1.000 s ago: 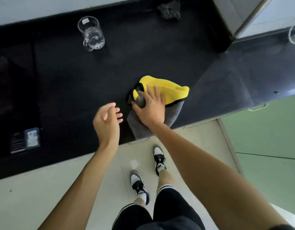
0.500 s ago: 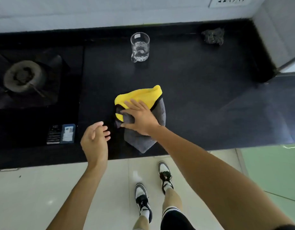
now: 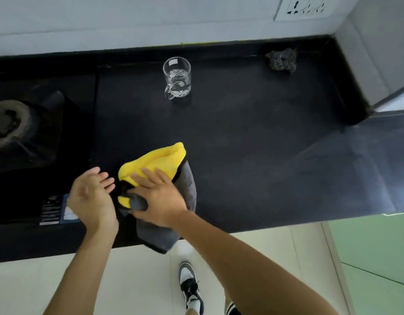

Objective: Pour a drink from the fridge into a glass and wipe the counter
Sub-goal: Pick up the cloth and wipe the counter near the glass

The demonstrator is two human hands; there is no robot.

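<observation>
A yellow and grey cloth (image 3: 164, 160) lies on the black counter (image 3: 253, 144), its grey corner hanging over the front edge. My right hand (image 3: 160, 198) presses flat on the cloth, thumb tucked into a fold. My left hand (image 3: 91, 196) hovers just left of the cloth, fingers apart, holding nothing. A clear glass mug (image 3: 177, 78) with some clear liquid stands upright near the back wall, well beyond both hands.
A black gas hob (image 3: 37, 137) with a burner (image 3: 7, 123) takes up the counter's left side, with a label sticker (image 3: 53, 209) at its front. A dark scrubber (image 3: 280, 60) sits at the back right corner. A grey cabinet side (image 3: 378, 53) rises at right.
My right hand has slid the cloth leftwards along the counter towards the hob. The left hand stayed beside it. My view has swung left, bringing the hob into sight.
</observation>
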